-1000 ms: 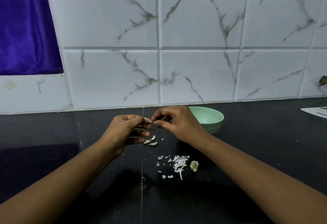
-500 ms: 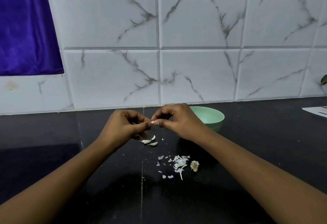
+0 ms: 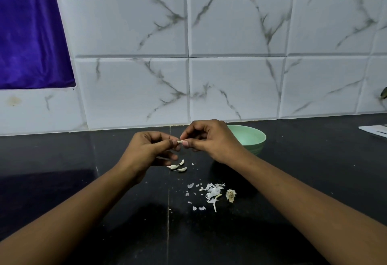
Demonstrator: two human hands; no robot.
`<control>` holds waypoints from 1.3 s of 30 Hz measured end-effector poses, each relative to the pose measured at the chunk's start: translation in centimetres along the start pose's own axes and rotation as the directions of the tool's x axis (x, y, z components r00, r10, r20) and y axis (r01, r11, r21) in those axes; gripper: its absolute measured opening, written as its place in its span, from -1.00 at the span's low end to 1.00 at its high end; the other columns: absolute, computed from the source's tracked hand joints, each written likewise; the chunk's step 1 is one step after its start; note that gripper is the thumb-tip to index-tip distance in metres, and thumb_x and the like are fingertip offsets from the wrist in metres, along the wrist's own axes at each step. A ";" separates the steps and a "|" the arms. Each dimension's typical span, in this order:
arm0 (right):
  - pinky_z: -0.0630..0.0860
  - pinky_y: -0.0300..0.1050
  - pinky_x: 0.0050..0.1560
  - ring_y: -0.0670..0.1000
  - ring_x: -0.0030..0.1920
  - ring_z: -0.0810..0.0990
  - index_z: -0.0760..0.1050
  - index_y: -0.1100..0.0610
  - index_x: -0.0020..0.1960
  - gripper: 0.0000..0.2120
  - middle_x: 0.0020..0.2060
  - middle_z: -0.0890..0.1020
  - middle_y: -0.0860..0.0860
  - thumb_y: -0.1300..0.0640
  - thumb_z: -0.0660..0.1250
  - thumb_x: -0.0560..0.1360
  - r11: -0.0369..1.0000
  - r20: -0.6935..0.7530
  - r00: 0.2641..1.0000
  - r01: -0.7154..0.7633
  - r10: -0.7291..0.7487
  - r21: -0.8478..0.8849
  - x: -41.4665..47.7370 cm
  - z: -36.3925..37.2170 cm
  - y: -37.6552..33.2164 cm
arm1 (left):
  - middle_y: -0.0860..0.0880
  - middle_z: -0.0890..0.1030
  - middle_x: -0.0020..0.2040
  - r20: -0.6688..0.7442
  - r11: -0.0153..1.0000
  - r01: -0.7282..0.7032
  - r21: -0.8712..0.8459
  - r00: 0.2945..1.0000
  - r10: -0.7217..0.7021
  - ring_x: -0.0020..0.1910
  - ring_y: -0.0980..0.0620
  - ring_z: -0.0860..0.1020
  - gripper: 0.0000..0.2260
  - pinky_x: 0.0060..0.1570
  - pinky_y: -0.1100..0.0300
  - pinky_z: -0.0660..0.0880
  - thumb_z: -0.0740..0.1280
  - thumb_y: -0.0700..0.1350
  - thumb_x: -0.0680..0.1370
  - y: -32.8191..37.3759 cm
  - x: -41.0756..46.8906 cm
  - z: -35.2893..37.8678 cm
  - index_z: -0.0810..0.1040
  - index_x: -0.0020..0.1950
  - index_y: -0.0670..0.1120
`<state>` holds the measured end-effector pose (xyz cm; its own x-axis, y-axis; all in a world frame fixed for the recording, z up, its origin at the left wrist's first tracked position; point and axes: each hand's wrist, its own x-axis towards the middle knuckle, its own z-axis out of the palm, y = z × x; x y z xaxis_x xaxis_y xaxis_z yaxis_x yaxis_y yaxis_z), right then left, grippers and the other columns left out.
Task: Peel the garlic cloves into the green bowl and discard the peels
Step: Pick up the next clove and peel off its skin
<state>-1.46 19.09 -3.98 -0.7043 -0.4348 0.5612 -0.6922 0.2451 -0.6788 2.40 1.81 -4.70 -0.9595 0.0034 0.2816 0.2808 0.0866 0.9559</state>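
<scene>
A small pale garlic clove (image 3: pixel 179 141) is pinched between the fingertips of both hands above the black counter. My left hand (image 3: pixel 149 151) grips it from the left, and my right hand (image 3: pixel 211 140) holds its other end with thumb and forefinger. The green bowl (image 3: pixel 252 139) stands just behind my right hand, partly hidden by it; its inside is not visible. Three unpeeled cloves (image 3: pixel 178 166) lie on the counter below my left hand. White peels (image 3: pixel 210 193) are scattered nearer to me, with the dry garlic root base (image 3: pixel 230 195) beside them.
The black counter (image 3: pixel 83 170) runs up to a marbled white tile wall (image 3: pixel 236 89). A purple cloth (image 3: pixel 29 34) hangs at the upper left. White paper (image 3: pixel 377 130) lies at the counter's far right edge.
Both hands have stayed together over the same spot, fingers shifting slightly on the clove. The cloves, peels and bowl on the counter have not moved.
</scene>
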 end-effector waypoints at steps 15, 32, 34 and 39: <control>0.52 -0.27 -0.16 -0.15 -0.28 0.61 0.59 -0.01 -0.28 -0.76 -0.32 0.67 -0.04 0.31 0.50 0.34 1.000 -0.084 0.996 0.016 -0.017 -0.007 -0.1 0.0 -0.3 | -0.10 0.68 -0.28 -0.013 1.000 0.002 -0.024 1.000 -0.002 -0.38 0.03 0.64 -0.92 -0.41 0.25 0.56 0.35 -0.26 0.50 -0.1 0.1 0.2 0.63 -0.16 -0.21; 0.60 -0.09 -0.15 0.01 -0.24 0.68 0.55 0.07 -0.25 -0.80 -0.32 0.66 0.07 0.33 0.49 0.36 0.980 -0.046 0.992 -0.112 0.121 0.162 -0.1 0.8 -0.2 | -0.05 0.62 -0.39 -0.064 0.998 -0.058 0.007 0.996 0.059 -0.51 0.08 0.56 -0.88 -0.48 0.25 0.52 0.34 -0.32 0.51 -0.3 -0.1 0.6 0.58 -0.23 -0.20; 0.59 -0.17 -0.22 -0.03 -0.28 0.67 0.54 0.10 -0.21 -0.82 -0.34 0.64 0.07 0.33 0.47 0.38 0.967 -0.022 0.987 -0.149 0.156 0.207 -0.1 0.9 -0.3 | -0.04 0.62 -0.40 -0.074 0.998 -0.059 0.005 0.996 0.060 -0.51 0.08 0.55 -0.87 -0.49 0.25 0.52 0.33 -0.32 0.51 -0.4 0.0 0.6 0.57 -0.24 -0.20; 0.56 -0.23 -0.25 -0.06 -0.28 0.67 0.55 0.11 -0.15 -0.85 -0.38 0.65 -0.01 0.33 0.43 0.42 0.954 0.028 0.981 -0.193 0.192 0.229 -0.2 1.2 -0.3 | -0.02 0.63 -0.40 -0.081 0.997 -0.071 0.012 0.994 0.072 -0.52 0.10 0.54 -0.86 -0.50 0.26 0.50 0.33 -0.31 0.51 -0.4 -0.1 0.7 0.58 -0.25 -0.19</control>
<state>-0.95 18.07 -4.46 -0.8194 -0.4040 0.4066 -0.4880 0.1193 -0.8647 2.32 2.49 -5.19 -0.9319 -0.0712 0.3556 0.3482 0.0976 0.9323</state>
